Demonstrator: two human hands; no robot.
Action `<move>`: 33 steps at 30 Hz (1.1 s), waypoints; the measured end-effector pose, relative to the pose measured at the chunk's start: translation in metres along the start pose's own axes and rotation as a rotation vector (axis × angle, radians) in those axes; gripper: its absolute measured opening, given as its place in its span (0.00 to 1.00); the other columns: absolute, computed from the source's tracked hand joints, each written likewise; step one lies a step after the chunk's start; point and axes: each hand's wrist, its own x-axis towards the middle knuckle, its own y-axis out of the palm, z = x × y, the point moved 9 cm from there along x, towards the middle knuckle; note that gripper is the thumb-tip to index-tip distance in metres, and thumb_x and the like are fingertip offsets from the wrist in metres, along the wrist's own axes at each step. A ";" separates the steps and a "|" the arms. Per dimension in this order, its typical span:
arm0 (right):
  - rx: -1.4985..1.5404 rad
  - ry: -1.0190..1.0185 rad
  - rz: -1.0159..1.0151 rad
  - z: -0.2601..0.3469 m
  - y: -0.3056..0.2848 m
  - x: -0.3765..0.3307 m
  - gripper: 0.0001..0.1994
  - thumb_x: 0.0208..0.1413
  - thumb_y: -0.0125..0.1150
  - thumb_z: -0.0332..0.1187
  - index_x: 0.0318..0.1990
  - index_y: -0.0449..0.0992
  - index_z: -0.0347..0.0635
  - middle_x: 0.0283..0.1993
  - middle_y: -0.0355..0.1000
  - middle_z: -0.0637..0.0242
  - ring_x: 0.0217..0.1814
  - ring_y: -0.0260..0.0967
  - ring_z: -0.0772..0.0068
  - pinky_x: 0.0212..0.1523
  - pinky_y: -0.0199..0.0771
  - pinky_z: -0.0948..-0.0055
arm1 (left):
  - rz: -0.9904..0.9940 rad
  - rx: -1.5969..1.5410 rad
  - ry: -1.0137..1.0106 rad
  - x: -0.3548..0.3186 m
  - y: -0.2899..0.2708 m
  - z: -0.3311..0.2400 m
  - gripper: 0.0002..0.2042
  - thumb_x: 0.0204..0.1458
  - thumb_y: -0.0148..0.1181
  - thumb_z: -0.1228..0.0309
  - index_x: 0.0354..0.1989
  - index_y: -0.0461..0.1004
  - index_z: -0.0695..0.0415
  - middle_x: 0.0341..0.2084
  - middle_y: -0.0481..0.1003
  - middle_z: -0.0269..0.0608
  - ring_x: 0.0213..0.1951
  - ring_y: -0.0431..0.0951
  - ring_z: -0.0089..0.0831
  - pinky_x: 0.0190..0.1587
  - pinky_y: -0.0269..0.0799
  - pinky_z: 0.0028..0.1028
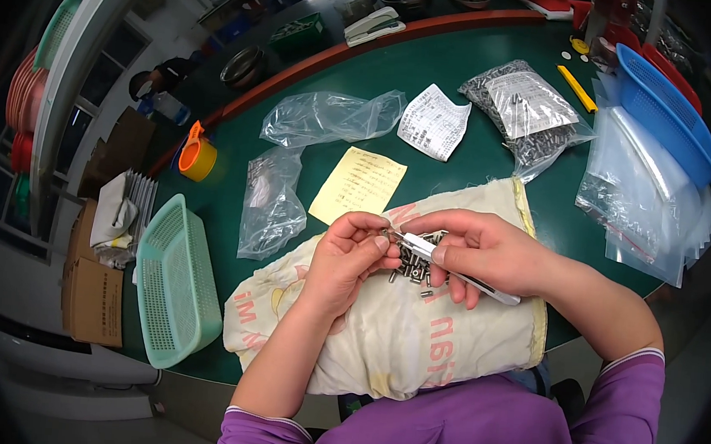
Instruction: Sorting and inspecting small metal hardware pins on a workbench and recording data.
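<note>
1. Lying nearest the worker, a printed cream cloth (413, 335) covers part of the green tabletop (453, 176).
2. Above it, the right hand's (486, 257) fingers grasp a slim white tool (419, 245), its long axis slanting up and leftward toward the other fingertips.
3. The left hand's (344, 259) fingers pinch what looks like a small metal piece (394, 234), mostly hidden, at the tool's tip; whether they touch, I can't tell. That tip-to-piece alignment matters most, I'd judge.
4. Loose metal pieces (410, 270) lie heaped on the cloth between both hands.
5. Beyond sits a yellow sheet (358, 187).
</note>
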 end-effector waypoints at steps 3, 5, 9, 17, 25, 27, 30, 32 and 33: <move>-0.003 -0.004 0.008 0.000 0.000 0.000 0.19 0.56 0.43 0.29 0.57 0.58 0.44 0.28 0.68 0.64 0.23 0.65 0.82 0.21 0.70 0.83 | -0.004 0.024 0.006 0.000 0.000 0.000 0.08 0.48 0.52 0.80 0.38 0.66 0.60 0.30 0.71 0.42 0.31 0.75 0.25 0.34 0.76 0.23; 0.002 0.003 0.008 -0.001 0.000 0.000 0.19 0.56 0.43 0.30 0.57 0.58 0.45 0.28 0.68 0.64 0.23 0.65 0.82 0.21 0.70 0.83 | -0.006 0.040 0.015 0.000 -0.001 -0.001 0.08 0.48 0.52 0.80 0.37 0.66 0.60 0.31 0.71 0.42 0.31 0.75 0.25 0.35 0.75 0.23; 0.001 0.017 0.004 -0.001 0.000 0.000 0.20 0.56 0.43 0.30 0.57 0.57 0.45 0.28 0.67 0.64 0.22 0.65 0.82 0.21 0.69 0.83 | -0.012 0.091 0.052 -0.001 -0.001 -0.004 0.08 0.48 0.51 0.81 0.38 0.66 0.62 0.29 0.73 0.41 0.30 0.75 0.23 0.36 0.74 0.22; 0.021 0.048 -0.001 -0.001 0.000 -0.001 0.20 0.56 0.43 0.30 0.58 0.57 0.46 0.28 0.68 0.66 0.21 0.64 0.84 0.20 0.67 0.84 | -0.013 0.088 0.076 -0.001 0.001 -0.005 0.08 0.48 0.52 0.81 0.38 0.67 0.62 0.29 0.73 0.41 0.29 0.75 0.23 0.36 0.74 0.22; -0.221 0.041 -0.109 -0.004 -0.011 0.000 0.19 0.51 0.49 0.28 0.53 0.65 0.45 0.27 0.69 0.69 0.23 0.65 0.85 0.22 0.68 0.82 | -0.016 0.142 0.057 -0.002 -0.001 -0.003 0.08 0.48 0.52 0.81 0.38 0.67 0.64 0.29 0.73 0.41 0.28 0.74 0.22 0.33 0.73 0.19; -0.618 -0.383 -0.237 0.017 -0.016 -0.003 0.17 0.47 0.53 0.28 0.48 0.70 0.44 0.28 0.69 0.67 0.26 0.67 0.78 0.26 0.68 0.76 | -0.039 0.156 0.021 -0.001 0.000 -0.001 0.08 0.48 0.53 0.80 0.37 0.67 0.64 0.28 0.73 0.41 0.27 0.74 0.21 0.31 0.73 0.19; -0.989 -0.621 -0.353 0.038 -0.009 -0.016 0.15 0.43 0.57 0.28 0.43 0.72 0.43 0.27 0.69 0.65 0.29 0.68 0.69 0.30 0.68 0.72 | -0.053 0.150 -0.002 -0.001 -0.002 0.000 0.08 0.48 0.53 0.80 0.37 0.67 0.64 0.27 0.73 0.40 0.26 0.73 0.21 0.31 0.73 0.19; -1.096 -0.619 -0.393 0.047 -0.005 -0.020 0.14 0.42 0.56 0.29 0.40 0.73 0.44 0.27 0.68 0.66 0.30 0.68 0.67 0.30 0.68 0.71 | -0.060 0.159 -0.011 -0.001 -0.003 0.000 0.07 0.48 0.53 0.80 0.37 0.67 0.63 0.27 0.73 0.40 0.26 0.73 0.21 0.31 0.73 0.19; -1.203 -0.615 -0.434 0.050 -0.003 -0.021 0.12 0.42 0.55 0.30 0.38 0.73 0.45 0.27 0.68 0.67 0.31 0.68 0.65 0.30 0.68 0.69 | -0.067 0.169 -0.021 -0.001 -0.004 0.000 0.07 0.48 0.53 0.80 0.36 0.67 0.63 0.27 0.73 0.40 0.26 0.73 0.21 0.31 0.73 0.19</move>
